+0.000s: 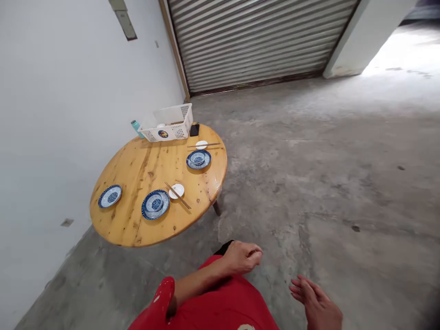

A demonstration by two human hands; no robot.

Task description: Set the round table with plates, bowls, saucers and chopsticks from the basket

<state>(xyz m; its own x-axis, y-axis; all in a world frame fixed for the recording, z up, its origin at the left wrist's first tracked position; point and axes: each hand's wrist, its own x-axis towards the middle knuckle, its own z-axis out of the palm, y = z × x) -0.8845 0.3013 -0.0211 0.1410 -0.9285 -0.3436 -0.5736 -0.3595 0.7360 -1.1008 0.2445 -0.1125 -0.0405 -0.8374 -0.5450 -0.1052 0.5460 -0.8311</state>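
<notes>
My left hand (241, 257) is in front of my red shirt, its fingers curled in and nothing visible in them. Lower right, over the concrete floor, my right hand (318, 302) has its fingers stretched out and holds nothing. Neither hand touches the round wooden table (137, 172) ahead to the left. Nearest to me on it is a blue-and-white plate (145, 211) with a glass bowl (156, 204) on top. Beside that, wooden chopsticks (182, 200) rest across a small white dish (178, 189).
Another setting has a patterned plate (206, 162), bowl (197, 158), white dish (201, 142) and chopsticks (213, 144). One plate (110, 196) lies at left. A white plastic basket (175, 132), phone (194, 130) and teal bottle (135, 126) stand farther back. Beyond is a roller shutter (261, 41).
</notes>
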